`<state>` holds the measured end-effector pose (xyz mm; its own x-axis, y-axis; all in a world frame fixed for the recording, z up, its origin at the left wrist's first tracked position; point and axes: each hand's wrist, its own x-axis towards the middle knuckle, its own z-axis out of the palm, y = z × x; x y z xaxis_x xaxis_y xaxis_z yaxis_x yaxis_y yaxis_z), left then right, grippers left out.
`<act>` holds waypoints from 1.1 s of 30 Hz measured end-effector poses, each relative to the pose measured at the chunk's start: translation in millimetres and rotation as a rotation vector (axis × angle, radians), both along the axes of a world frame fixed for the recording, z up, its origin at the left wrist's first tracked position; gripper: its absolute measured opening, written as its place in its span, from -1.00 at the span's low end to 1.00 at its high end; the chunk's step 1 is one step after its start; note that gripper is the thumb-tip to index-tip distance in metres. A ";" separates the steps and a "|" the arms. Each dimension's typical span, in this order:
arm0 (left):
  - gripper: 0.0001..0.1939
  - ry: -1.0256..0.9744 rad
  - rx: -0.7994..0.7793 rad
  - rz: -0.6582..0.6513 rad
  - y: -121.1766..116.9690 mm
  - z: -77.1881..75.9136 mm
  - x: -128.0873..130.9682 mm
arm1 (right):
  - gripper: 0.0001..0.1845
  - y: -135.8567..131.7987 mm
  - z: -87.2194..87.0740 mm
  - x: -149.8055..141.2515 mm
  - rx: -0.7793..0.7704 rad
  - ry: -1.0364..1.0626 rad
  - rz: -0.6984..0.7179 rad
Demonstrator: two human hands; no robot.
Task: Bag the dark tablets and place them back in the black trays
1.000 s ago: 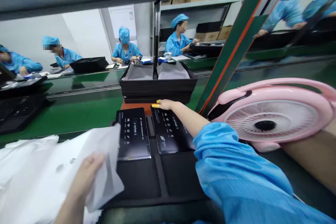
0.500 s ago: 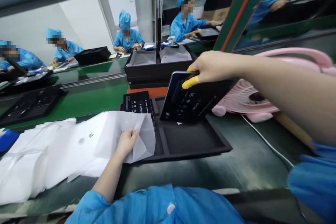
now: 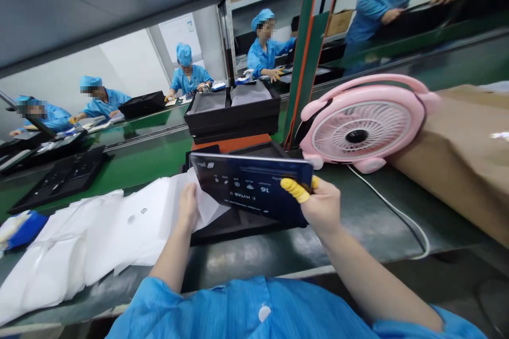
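Observation:
My right hand (image 3: 323,205), with yellow finger covers, grips one end of a black tablet (image 3: 248,183). The tablet is held tilted above a black tray (image 3: 222,234), its white print upside down to me. My left hand (image 3: 187,205) is closed on the edge of a thin white bag (image 3: 204,202), whose near part lies right beside the tablet's left end. Whether the tablet's corner is inside the bag's mouth I cannot tell. A fanned pile of white bags (image 3: 149,225) spreads to the left. The tablet hides most of the tray.
A pink fan (image 3: 358,122) stands at right, its white cable (image 3: 397,220) on the bench. Stacked black trays (image 3: 234,119) stand behind. A cardboard box (image 3: 461,153) is far right, a blue packet (image 3: 27,230) far left. Several co-workers in blue sit across the green conveyor (image 3: 159,140).
My right hand has lifted the tablet from the tray, turned it and brought it left to the bag. My left hand still has the bag, which has moved slightly left.

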<state>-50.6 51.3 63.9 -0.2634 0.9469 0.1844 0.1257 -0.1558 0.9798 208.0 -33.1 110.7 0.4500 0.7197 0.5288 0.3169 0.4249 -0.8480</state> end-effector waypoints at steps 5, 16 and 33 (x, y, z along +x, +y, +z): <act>-0.72 0.265 0.196 0.095 2.9 50.1 0.5 | -0.74 -8.0 -9.0 -16.9 0.133 -0.237 0.120; -0.75 0.874 0.325 -0.328 -45.8 37.5 40.6 | -0.60 26.7 -32.5 -9.2 -0.144 0.473 0.011; -0.63 0.912 0.587 -0.627 5.9 132.3 104.6 | -0.65 55.7 3.4 -15.3 -0.183 0.576 0.266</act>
